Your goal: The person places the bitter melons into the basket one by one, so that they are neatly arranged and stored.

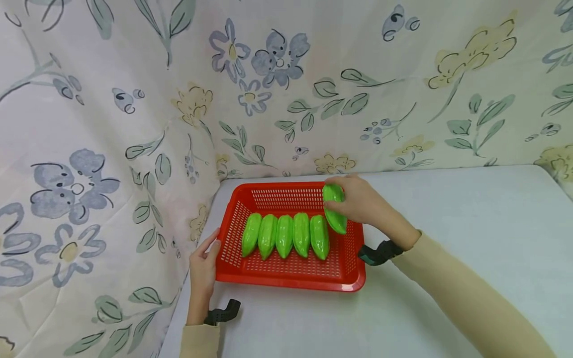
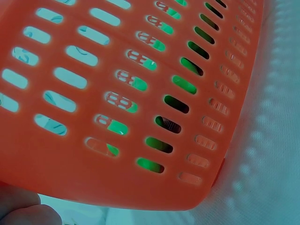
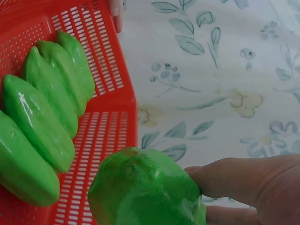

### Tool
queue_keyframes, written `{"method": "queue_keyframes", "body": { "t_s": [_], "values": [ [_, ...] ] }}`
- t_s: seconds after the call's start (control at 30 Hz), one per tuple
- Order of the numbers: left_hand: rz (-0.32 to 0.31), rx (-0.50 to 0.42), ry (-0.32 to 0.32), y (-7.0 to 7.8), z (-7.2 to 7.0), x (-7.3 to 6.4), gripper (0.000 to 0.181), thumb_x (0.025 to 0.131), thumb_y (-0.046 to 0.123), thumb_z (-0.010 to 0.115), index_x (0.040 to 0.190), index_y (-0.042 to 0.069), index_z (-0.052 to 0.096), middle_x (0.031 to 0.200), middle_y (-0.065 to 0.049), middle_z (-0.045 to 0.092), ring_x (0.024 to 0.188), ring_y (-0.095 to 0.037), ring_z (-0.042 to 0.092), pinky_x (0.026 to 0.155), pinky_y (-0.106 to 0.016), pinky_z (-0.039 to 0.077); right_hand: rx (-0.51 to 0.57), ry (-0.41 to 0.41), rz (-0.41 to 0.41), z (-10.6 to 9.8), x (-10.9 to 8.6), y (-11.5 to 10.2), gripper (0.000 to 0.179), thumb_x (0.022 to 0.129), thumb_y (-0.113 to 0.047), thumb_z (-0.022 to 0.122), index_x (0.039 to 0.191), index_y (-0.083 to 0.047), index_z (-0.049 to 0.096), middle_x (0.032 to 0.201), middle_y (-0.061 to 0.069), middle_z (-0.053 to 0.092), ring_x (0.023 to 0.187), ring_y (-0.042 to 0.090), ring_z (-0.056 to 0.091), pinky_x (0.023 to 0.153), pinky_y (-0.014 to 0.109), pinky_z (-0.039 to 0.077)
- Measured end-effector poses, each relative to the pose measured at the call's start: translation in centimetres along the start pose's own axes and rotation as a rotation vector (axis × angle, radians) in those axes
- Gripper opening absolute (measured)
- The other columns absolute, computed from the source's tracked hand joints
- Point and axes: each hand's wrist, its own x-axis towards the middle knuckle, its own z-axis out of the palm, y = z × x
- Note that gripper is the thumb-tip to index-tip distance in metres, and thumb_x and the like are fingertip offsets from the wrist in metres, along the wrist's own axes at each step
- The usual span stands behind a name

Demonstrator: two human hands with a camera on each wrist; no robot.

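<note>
My right hand pinches a glossy green fruit-shaped piece, elongated with soft lengthwise ridges, between thumb and fingers. It hangs tilted over the right end of a red plastic basket. In the right wrist view the held green piece shows its blunt end near the basket wall. Several matching green pieces lie side by side in a row on the basket floor. At the basket's left rim my left hand grips the edge; only its fingertips show in the left wrist view.
The basket has slotted walls and stands on a white table near its back left corner. A flowered curtain hangs behind and along the left side. Dark straps circle both wrists.
</note>
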Motion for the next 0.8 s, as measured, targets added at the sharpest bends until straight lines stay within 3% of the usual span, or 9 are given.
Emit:
{"method": "queue_keyframes", "body": {
  "t_s": [0.13,0.47,0.8],
  "values": [
    [0.005,-0.004,-0.007,0.0,0.0,0.0,0.042,0.108,0.041,0.055,0.148,0.031,0.060,0.134,-0.012,0.067,0.078,-0.014,0.072,0.069,-0.026,0.063,-0.014,-0.020,0.006,0.6,0.4,-0.8,0.057,0.094,-0.027,0.074,0.145,-0.006,0.059,0.140,0.026,0.059,0.122,0.041,0.058,0.094,0.055,0.060],
    [0.011,-0.015,-0.006,0.1,0.0,0.1,0.041,0.108,0.042,0.055,0.147,0.032,0.061,0.132,-0.011,0.068,0.077,-0.014,0.073,0.068,-0.028,0.063,-0.082,-0.097,0.063,2.7,0.8,-0.5,0.058,0.094,-0.028,0.075,0.146,-0.006,0.059,0.131,0.024,0.058,0.102,0.030,0.059,0.073,0.033,0.059],
    [0.009,-0.020,-0.011,0.2,0.0,-0.1,0.042,0.108,0.040,0.056,0.148,0.029,0.061,0.132,-0.016,0.067,0.076,-0.013,0.072,0.066,-0.027,0.062,-0.184,-0.172,0.115,4.7,1.2,-0.5,0.059,0.094,-0.025,0.075,0.145,-0.003,0.057,0.135,0.029,0.055,0.080,0.024,0.065,0.062,0.029,0.060]
  ]
}}
